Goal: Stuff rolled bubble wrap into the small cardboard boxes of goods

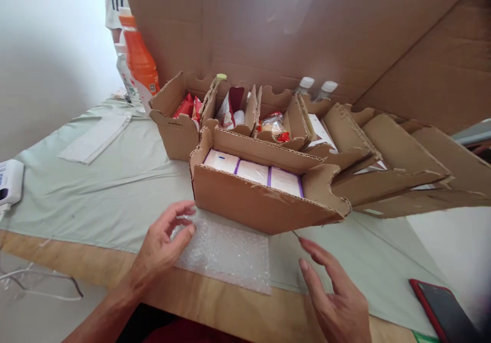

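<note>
My left hand [163, 245] pinches the left edge of a clear bubble-wrap sheet [226, 253] that lies flat on the table's near edge. My right hand [333, 294] hovers open beside the sheet's right end, fingers stretched toward it, holding nothing. Just behind the sheet stands a cardboard tray [249, 205] with three white, purple-edged packs [251, 171] side by side.
Behind it more cardboard compartments [180, 128] hold red snack packets and bottles, under a tall cardboard wall [307, 25]. An orange bottle [138, 56] stands at the back left, a red phone [445, 309] lies at the right, a white device [9, 181] at the left. A green cloth [115, 179] covers the table.
</note>
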`<move>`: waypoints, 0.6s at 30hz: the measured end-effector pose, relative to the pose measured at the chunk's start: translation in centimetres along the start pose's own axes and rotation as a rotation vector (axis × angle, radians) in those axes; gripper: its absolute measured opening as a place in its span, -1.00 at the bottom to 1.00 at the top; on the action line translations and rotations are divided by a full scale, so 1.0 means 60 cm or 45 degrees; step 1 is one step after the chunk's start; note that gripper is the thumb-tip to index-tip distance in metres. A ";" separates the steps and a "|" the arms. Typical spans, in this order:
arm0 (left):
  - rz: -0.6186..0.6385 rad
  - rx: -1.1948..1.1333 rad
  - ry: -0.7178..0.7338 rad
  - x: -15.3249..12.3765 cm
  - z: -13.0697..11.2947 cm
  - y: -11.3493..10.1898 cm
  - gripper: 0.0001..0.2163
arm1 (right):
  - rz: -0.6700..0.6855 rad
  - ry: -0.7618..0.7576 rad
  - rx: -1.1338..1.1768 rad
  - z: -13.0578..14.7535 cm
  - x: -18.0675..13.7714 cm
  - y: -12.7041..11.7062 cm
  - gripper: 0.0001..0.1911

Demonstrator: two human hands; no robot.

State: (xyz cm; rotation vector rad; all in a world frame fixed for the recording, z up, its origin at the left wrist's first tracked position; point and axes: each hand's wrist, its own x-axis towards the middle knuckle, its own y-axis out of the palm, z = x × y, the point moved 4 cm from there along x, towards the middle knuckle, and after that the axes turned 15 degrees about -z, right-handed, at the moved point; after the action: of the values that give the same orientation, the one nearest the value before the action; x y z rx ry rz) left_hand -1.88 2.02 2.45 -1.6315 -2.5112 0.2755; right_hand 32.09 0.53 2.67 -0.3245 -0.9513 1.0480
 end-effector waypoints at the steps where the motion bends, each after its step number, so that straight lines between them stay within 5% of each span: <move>1: -0.109 -0.004 0.074 0.013 -0.011 0.006 -0.53 | -0.009 0.084 0.010 0.001 0.015 -0.001 -0.62; 3: -0.188 -0.011 0.168 0.037 -0.027 0.029 -0.45 | 0.010 0.184 0.060 0.012 0.047 0.015 -0.55; 7: -0.045 0.024 0.202 0.055 -0.032 0.070 -0.52 | 0.148 0.225 0.116 0.027 0.103 0.067 -0.57; 18: -0.019 -0.023 0.230 0.085 -0.025 0.081 -0.49 | 0.161 0.269 0.209 0.022 0.129 0.110 -0.58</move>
State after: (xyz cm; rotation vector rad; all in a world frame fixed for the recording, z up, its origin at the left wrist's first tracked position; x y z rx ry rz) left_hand 0.69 8.70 2.87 -1.5669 -2.3966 0.0985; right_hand 28.46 10.11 3.16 -0.3546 -0.6578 1.1749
